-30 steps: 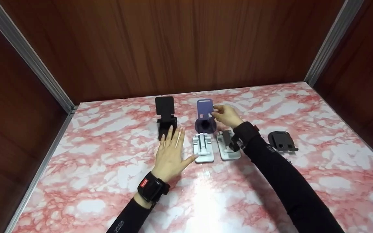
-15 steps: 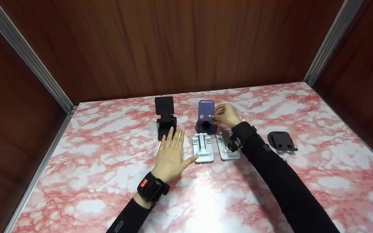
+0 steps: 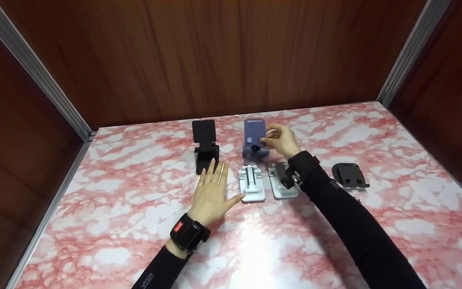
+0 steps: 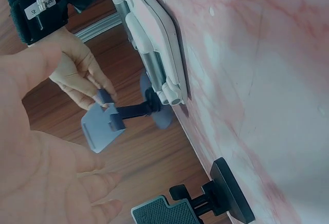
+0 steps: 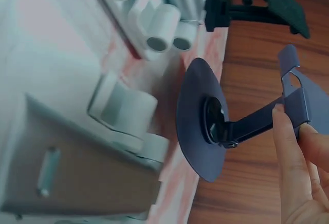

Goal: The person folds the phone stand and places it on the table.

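A purple phone stand (image 3: pixel 254 130) with a round base and a raised slotted plate is at the far middle in the head view. My right hand (image 3: pixel 282 140) pinches the plate's right edge between thumb and fingers. In the right wrist view, the stand's stem joins the plate to a tilted disc base (image 5: pixel 198 116). My left hand (image 3: pixel 210 192) is flat with straight, spread fingers, holding nothing. Its fingertips overlap the base of a black phone stand (image 3: pixel 204 132), which stands unfolded. The left thumb tip is right at the edge of a folded white phone stand (image 3: pixel 252 192).
A second white phone stand (image 3: pixel 279 192) with a grey plate lies partly under the right wrist. Farther right lies a folded dark grey stand (image 3: pixel 349 174). Brown wood-patterned panels (image 3: pixel 231 60) wall the marbled pink table (image 3: pixel 114 224) at the back and sides.
The purple stand first dips slightly toward me, then rises and tips, its base now showing narrower. My right hand keeps hold of its plate. My left hand stays almost still.
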Motion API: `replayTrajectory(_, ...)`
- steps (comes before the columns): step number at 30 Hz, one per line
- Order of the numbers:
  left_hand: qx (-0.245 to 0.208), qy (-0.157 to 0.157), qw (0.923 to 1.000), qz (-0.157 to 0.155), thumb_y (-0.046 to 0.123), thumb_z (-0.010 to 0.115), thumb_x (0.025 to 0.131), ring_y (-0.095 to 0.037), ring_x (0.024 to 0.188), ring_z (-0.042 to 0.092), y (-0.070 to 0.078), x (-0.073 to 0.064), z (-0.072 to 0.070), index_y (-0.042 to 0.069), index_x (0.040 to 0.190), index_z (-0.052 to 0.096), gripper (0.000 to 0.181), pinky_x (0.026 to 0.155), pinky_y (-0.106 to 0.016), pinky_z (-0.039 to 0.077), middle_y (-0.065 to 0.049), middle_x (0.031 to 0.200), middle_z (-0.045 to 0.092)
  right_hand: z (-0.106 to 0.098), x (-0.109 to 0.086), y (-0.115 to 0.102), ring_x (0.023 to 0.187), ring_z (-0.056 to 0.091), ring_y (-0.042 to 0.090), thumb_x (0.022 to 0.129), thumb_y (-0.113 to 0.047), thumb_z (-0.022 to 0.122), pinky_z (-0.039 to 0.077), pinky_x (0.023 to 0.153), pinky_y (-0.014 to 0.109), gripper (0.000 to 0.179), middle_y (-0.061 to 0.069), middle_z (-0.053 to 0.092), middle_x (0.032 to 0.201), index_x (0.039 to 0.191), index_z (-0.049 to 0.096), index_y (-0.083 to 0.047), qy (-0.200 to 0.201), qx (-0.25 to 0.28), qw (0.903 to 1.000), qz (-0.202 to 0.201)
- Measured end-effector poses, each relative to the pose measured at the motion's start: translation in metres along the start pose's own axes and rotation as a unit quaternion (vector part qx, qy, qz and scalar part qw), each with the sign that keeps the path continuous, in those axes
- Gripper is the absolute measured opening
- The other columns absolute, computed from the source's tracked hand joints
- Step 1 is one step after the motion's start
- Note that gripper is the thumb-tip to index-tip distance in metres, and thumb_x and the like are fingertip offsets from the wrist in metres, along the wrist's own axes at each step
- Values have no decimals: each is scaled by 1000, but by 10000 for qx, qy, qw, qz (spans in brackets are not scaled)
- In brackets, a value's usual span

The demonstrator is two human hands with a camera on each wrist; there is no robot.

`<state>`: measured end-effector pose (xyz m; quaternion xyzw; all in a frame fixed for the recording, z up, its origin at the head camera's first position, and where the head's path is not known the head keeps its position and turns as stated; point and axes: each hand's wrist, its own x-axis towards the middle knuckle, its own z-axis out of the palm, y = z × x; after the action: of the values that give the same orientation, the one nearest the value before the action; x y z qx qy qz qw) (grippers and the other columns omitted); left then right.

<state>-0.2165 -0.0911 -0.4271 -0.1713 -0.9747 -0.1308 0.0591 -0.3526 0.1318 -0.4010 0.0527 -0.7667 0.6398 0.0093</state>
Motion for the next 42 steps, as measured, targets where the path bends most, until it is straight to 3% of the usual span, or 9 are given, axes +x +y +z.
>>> replayTrajectory(7,-2,-38,10000,-5,66,46,83,-28,145,3,0,1,2,6,148,15,94,118,-46,6,-9,156,9,1,-5,-8,68,63,9,79,10,64,58,70,35,25,8,62,75,102,54,10,-114,316,9993,-186)
replayTrajectory(16,-170,-6,9999,-7,61,49,85,-29,145,3,-5,3,4,5,148,13,91,118,-48,10,-10,156,11,5,-22,-18,68,64,9,80,10,63,54,79,50,24,1,64,72,103,55,12,-580,444,9955,-603)
replayTrajectory(21,-799,188,9965,176,43,49,92,-31,144,4,-10,6,3,1,148,9,80,118,-47,10,-13,156,9,10,-33,-26,70,64,11,81,9,62,55,78,47,22,2,65,75,101,55,11,-901,568,9920,-670)
replayTrajectory(24,-1507,267,9881,141,36,46,95,-31,144,3,-15,9,2,1,148,5,75,118,-46,10,-14,156,5,13,-39,-29,72,65,11,81,8,63,57,76,42,21,2,67,77,101,56,9,-1100,593,9899,-672)
replayTrajectory(33,-3383,430,9396,-276,21,47,96,-33,140,20,-28,18,1,4,148,12,65,116,-46,18,-16,153,19,22,-59,-36,74,64,10,82,6,63,58,73,31,22,1,65,78,102,56,7,-1550,512,9847,-608)
replayTrajectory(35,-3782,433,9242,-315,17,48,95,-32,139,24,-30,19,1,3,147,15,63,115,-45,22,-17,152,23,23,-63,-36,75,64,10,82,5,64,58,71,31,21,1,65,78,102,56,7,-1630,499,9834,-620)
replayTrajectory(37,-4209,427,9055,-327,14,49,94,-32,137,30,-31,21,2,3,147,17,63,113,-44,27,-19,149,27,24,-66,-36,75,65,11,82,3,65,58,70,32,21,1,65,79,101,57,6,-1710,455,9820,-653)
replayTrajectory(40,-4931,345,8687,-313,7,48,93,-33,130,41,-32,23,4,1,146,20,60,108,-41,37,-23,145,34,25,-70,-36,76,66,13,81,1,66,58,71,36,21,4,66,81,101,58,5,-1862,449,9790,-704)
replayTrajectory(42,-5267,320,8487,-354,2,47,92,-34,120,52,-33,24,4,-1,143,27,56,99,-38,46,-26,138,43,26,-72,-36,77,66,14,81,0,67,58,73,41,21,7,66,82,100,59,5,-1982,440,9762,-758)
